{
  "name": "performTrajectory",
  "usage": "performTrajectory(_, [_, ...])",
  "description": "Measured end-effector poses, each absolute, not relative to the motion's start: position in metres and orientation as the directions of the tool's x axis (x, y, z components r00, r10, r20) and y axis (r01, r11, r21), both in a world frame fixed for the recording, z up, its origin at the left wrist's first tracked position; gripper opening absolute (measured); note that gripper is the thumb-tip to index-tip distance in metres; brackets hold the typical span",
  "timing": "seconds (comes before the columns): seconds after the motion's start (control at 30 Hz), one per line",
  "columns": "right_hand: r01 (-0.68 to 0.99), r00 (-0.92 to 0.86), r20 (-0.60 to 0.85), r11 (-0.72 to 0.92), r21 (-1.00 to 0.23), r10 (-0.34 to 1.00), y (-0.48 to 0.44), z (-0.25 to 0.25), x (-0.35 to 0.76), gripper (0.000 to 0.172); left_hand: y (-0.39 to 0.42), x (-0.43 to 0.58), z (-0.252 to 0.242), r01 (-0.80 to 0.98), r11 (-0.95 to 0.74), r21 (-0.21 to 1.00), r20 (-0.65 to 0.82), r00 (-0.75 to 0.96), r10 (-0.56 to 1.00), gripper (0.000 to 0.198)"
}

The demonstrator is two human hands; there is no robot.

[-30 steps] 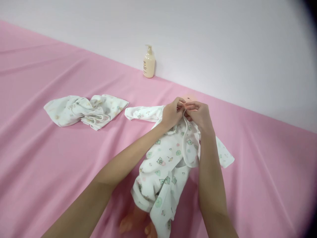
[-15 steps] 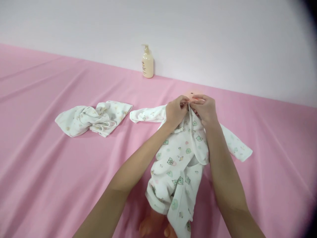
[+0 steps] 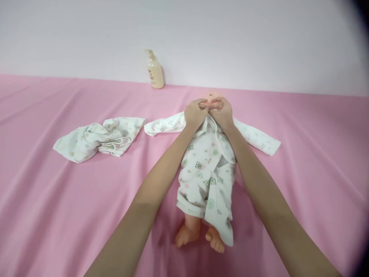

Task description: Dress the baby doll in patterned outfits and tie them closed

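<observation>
A baby doll [image 3: 188, 232] lies on its back in a white romper [image 3: 198, 165] printed with green and pink figures. Its sleeves spread to both sides, and its two bare feet show below the legs. At the neck of the romper, my left hand [image 3: 196, 114] pinches the collar from the left. My right hand [image 3: 222, 112] pinches the collar beside it, the fingers of both hands nearly meeting. Together they cover the neck and most of the doll's face. The front panel hangs loosely folded over on the right side of the chest.
A crumpled white printed cloth [image 3: 99, 137] lies on the pink sheet [image 3: 72, 215] to the left. Against the pale wall [image 3: 245, 46] at the back stands a cream pump bottle [image 3: 156, 74].
My view has shifted, so the doll appears higher and its feet show more fully. My hands have drawn closer together at the collar, and the front panel is less lifted.
</observation>
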State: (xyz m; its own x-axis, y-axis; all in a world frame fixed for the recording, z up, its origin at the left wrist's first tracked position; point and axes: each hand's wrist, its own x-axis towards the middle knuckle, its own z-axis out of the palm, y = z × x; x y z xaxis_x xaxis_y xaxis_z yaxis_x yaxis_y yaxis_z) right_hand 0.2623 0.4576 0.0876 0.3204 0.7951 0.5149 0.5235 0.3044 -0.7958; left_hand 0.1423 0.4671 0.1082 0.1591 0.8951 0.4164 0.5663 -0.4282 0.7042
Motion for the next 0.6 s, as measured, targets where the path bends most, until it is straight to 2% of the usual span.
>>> performTrajectory(0.17, [0.559, 0.304, 0.554, 0.326, -0.763, 0.775, 0.4584, 0.0881, 0.2618, 0.026, 0.4669, 0.1445, 0.1079, 0.575, -0.467, 0.672, 0.468, 0.159, 0.869, 0.029])
performTrajectory(0.33, [0.606, 0.289, 0.558, 0.303, -0.736, 0.778, 0.4577, 0.0896, 0.2581, 0.026, 0.4670, 0.1442, 0.1065, 0.532, -0.493, 0.689, 0.493, 0.155, 0.856, 0.035])
performTrajectory(0.6, [0.586, 0.252, 0.587, 0.362, -0.725, 0.769, 0.4567, 0.0858, 0.2581, 0.018, 0.4683, 0.1439, 0.1032, 0.533, -0.467, 0.705, 0.472, 0.139, 0.871, 0.036])
